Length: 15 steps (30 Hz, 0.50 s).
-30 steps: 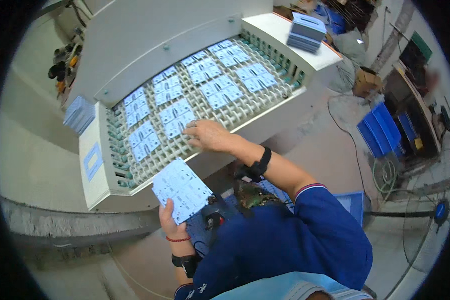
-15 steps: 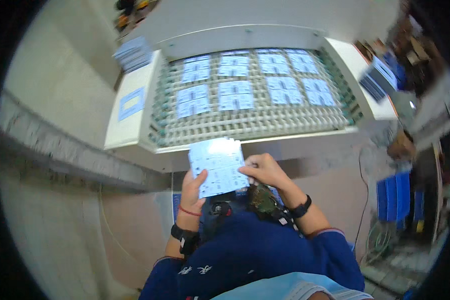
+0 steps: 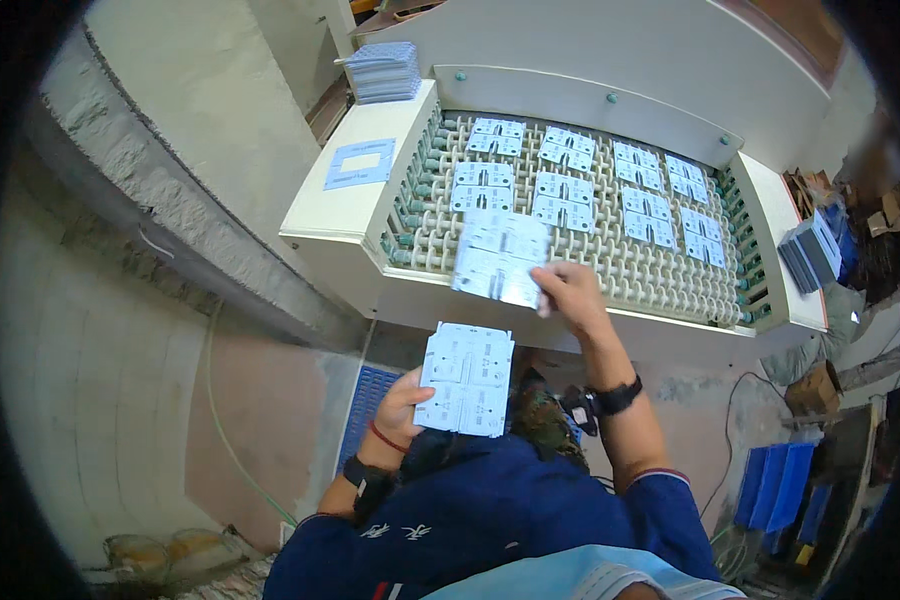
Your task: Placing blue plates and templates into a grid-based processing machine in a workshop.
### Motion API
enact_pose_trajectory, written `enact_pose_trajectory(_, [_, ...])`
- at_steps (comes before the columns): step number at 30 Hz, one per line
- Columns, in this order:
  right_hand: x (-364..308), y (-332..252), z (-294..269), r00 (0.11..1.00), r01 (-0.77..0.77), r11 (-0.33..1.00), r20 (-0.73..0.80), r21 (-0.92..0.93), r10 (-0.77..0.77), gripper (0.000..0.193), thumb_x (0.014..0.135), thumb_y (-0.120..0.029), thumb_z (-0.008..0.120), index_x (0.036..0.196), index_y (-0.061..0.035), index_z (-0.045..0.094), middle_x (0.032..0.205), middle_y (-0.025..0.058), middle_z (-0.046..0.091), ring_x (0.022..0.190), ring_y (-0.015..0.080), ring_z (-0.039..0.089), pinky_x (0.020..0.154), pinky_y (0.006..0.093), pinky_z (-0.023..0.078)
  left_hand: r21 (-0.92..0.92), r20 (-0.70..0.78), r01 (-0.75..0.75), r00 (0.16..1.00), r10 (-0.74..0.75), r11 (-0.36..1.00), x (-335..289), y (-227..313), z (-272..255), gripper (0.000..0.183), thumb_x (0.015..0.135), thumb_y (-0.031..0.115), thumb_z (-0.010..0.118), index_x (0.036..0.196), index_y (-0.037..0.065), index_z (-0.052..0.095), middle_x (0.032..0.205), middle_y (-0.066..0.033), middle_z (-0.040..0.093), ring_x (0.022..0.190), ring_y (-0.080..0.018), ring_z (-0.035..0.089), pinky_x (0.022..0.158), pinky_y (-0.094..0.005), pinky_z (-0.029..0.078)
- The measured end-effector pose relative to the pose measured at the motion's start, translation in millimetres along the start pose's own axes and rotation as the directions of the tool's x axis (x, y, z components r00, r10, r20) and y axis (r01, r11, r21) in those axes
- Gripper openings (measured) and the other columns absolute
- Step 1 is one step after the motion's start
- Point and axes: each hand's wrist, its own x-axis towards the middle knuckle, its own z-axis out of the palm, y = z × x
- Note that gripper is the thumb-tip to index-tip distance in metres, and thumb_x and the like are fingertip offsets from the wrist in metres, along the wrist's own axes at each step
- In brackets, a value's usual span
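On the left ledge [image 3: 320,215] stood a stack of pale panels [image 3: 385,75], and nearer me my left hand [image 3: 400,404] gripped a circuit-board panel [image 3: 469,378]. Another circuit-board panel [image 3: 500,257] was over the roller conveyor's [image 3: 660,277] near edge, its corner pinched in my right hand [image 3: 572,292], while eight laid panels [image 3: 648,218] filled two rows and a second stack [image 3: 812,252] stood rightmost.

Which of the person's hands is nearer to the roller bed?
The right hand: it is at the front edge of the roller bed, holding a panel partly over it. The left hand is farther back, closer to the person.
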Motion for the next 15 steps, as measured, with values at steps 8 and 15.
enact_pose_trajectory(8, [27.0, 1.3, -1.5, 0.984, -0.097, 0.99, -0.157, -0.103, 0.081, 0.023, 0.081, -0.015, 0.06, 0.071, 0.0058, 0.061, 0.055, 0.0079, 0.058, 0.043, 0.0135, 0.055, 0.038, 0.0267, 0.045, 0.173, -0.205, -0.065, 0.974, 0.1, 0.983, -5.3, 3.5, -9.0, 0.051, 0.08, 0.005, 0.056, 0.126, -0.005, 0.037, 0.119, -0.0164, 0.051, 0.109, -0.0255, 0.052, 0.093, -0.0375, 0.041])
enact_pose_trajectory(15, [-4.8, 6.3, -73.7, 0.907, -0.01, 0.698, -0.3, -0.716, -0.295, 0.023, 0.079, -0.021, 0.063, 0.082, 0.0015, 0.066, 0.06, 0.0075, 0.06, 0.052, 0.0103, 0.056, 0.044, 0.0229, 0.042, 0.252, -0.132, -0.09, 0.983, 0.127, 0.963, 32.3, 21.3, 7.8, 0.047, 0.081, 0.004, 0.057, 0.123, -0.005, 0.04, 0.116, -0.0144, 0.053, 0.104, -0.0223, 0.054, 0.088, -0.0353, 0.045])
